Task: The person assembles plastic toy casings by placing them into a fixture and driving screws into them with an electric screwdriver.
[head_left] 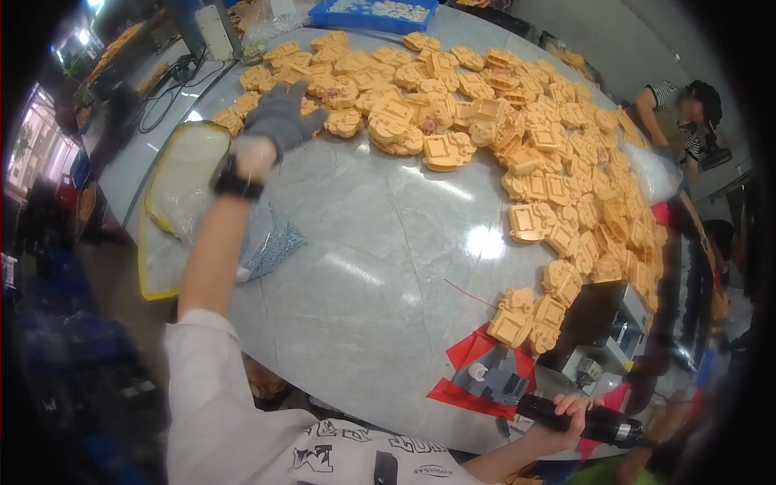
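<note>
My left hand (281, 121), in a grey glove, is stretched out over the far left of the table. Its fingers are spread at the edge of a pile of orange plastic housings (394, 121), and no part shows in its grip. At the lower right, my right hand (575, 414) is wrapped round a black electric screwdriver (550, 411). The tool's front end is beside a grey fixture (491, 378), which sits on a red sheet (454, 394). Close to the fixture lie a few loose housings (511, 318).
A bag of small bluish pieces (273, 245) and a yellow-edged clear sheet (187, 174) lie at the left. At the far side stands a blue tray (373, 16) of white pieces. A dark metal box (596, 315) is near the fixture. Another person (687, 113) works at the right.
</note>
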Demonstrator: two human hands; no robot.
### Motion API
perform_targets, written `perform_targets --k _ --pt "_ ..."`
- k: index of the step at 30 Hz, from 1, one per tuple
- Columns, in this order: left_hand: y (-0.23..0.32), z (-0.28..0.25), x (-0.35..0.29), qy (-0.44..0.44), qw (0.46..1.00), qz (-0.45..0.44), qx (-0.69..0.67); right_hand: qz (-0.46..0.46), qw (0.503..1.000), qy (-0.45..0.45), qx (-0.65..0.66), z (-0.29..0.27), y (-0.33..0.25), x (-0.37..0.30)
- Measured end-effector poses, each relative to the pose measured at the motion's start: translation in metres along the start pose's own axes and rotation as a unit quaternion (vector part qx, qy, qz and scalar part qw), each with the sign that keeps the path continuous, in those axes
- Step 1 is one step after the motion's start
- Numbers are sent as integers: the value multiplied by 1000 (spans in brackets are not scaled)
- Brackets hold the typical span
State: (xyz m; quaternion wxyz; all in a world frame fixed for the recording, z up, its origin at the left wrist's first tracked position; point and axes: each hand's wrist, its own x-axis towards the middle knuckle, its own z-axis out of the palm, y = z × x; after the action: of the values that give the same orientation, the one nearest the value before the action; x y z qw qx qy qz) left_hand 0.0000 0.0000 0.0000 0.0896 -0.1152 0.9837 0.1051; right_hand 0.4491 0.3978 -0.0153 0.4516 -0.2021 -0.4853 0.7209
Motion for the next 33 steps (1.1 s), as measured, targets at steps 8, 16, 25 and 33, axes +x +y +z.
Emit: perform_targets --k 8,16,25,33 --pt "-66 34 35 -39 998 -45 0 -27 997 69 -8 -22 -10 -28" --pt "23 -22 -109 100 928 329 143 -22 995 91 -31 -15 -4 -21" --pt "92 99 -312 -373 682 616 -130 -2 998 69 -1 3 -12 -24" --pt "157 142 -347 -281 700 570 -326 -29 994 104 -2 -24 -18 -31"
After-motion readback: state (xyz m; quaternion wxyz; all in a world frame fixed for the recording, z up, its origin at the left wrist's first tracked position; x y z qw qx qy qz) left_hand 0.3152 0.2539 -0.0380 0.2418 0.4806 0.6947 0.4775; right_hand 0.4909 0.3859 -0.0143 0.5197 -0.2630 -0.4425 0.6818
